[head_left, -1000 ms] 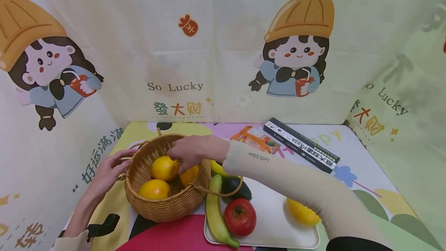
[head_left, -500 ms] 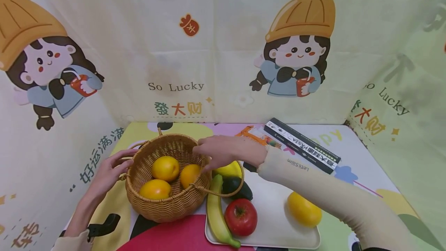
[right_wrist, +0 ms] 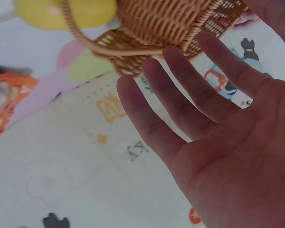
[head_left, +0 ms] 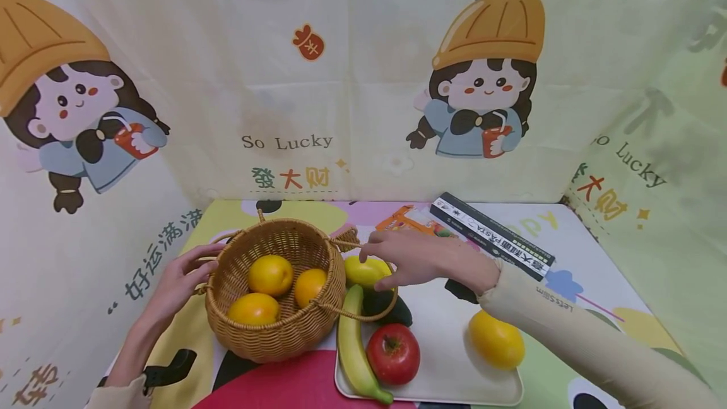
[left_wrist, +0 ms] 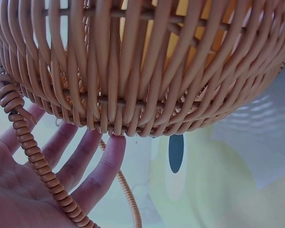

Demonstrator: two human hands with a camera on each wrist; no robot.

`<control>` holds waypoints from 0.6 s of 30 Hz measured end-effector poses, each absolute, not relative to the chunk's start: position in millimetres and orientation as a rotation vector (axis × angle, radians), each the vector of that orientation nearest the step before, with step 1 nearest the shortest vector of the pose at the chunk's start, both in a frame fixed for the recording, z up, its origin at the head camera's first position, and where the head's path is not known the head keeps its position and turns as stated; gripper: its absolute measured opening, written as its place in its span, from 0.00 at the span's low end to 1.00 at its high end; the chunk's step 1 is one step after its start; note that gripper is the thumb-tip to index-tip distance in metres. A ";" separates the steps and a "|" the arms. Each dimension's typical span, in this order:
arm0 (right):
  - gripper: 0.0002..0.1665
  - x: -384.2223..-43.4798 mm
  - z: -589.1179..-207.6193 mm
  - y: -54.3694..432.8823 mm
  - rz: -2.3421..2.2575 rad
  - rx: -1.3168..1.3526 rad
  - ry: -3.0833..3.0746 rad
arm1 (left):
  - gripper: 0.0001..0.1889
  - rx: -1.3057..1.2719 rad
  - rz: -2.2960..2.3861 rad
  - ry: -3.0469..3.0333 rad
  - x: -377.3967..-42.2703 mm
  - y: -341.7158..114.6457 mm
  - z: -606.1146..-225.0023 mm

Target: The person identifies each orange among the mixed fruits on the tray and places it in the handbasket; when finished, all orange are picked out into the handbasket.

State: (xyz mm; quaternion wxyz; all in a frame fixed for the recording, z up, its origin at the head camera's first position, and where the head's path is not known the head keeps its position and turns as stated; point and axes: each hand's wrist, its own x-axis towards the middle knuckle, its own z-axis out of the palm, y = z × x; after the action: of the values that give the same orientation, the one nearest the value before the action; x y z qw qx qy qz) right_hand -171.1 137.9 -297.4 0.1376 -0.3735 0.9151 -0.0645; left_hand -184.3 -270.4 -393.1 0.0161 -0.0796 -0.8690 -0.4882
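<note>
A wicker basket [head_left: 267, 339] holds three yellow-orange fruits, among them a rounder one [head_left: 310, 286] at the right. My left hand [head_left: 180, 278] is at its left side; the left wrist view shows extended fingertips touching the woven wall [left_wrist: 128, 71], with a coiled handle [left_wrist: 42, 166] crossing the palm. To the right of the basket, my right hand [head_left: 406, 259] hovers with nothing in it, fingers spread in the right wrist view. Its fingertips are near the basket's right handle [head_left: 363, 319]. Below it lie a yellow fruit [head_left: 363, 272] and a dark green fruit [head_left: 400, 315], partly hidden.
On a white tray [head_left: 449, 358] are a banana [head_left: 354, 346], a red apple [head_left: 393, 354] and a yellow fruit [head_left: 496, 339]. Behind stand an orange packet [head_left: 406, 219] and a long black pasta box [head_left: 491, 235]. A printed cloth wall [head_left: 375, 112] closes off the back.
My right hand has come out of the basket and moved right, over the near end of the tray, leaving the right-hand fruit lying inside. The left hand has stayed at the basket.
</note>
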 end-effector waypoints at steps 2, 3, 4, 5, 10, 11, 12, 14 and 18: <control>0.26 -166.6 -300.9 147.1 -0.214 -1.042 2.658 | 0.23 -0.243 -1.521 -2.711 -184.2 -271.0 -393.3; 0.26 -164.5 -303.2 152.1 -0.229 -1.032 2.663 | 0.23 -0.241 -1.525 -2.713 -184.3 -271.2 -393.4; 0.26 -162.2 -305.5 157.5 -0.247 -1.022 2.666 | 0.23 -0.239 -1.533 -2.715 -184.3 -271.3 -393.4; 0.26 -159.9 -307.7 162.9 -0.266 -1.005 2.670 | 0.23 -0.236 -1.538 -2.717 -184.3 -271.4 -393.4; 0.26 -149.1 -319.8 190.0 -0.332 -0.912 2.687 | 0.23 -0.244 -1.544 -2.705 -184.6 -271.9 -393.4; 0.26 -147.1 -322.3 195.1 -0.343 -0.883 2.689 | 0.23 -0.249 -1.542 -2.701 -184.7 -271.9 -393.5; 0.26 -145.1 -324.8 199.9 -0.352 -0.857 2.691 | 0.23 -0.253 -1.542 -2.698 -184.8 -271.9 -393.5; 0.25 -141.0 -329.3 208.3 -0.383 -0.813 2.693 | 0.23 -0.258 -1.543 -2.694 -184.9 -271.9 -393.7; 0.26 -134.1 -339.2 222.7 -0.421 -0.757 2.690 | 0.23 -0.259 -1.542 -2.698 -185.0 -271.4 -394.3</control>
State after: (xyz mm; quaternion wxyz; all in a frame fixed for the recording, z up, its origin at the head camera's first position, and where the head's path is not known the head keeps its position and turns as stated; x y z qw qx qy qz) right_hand -134.1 222.7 -339.2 0.1573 -0.2646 0.9400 -0.1472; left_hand -185.0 -271.4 -394.3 0.0117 -0.0830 -0.8652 -0.4944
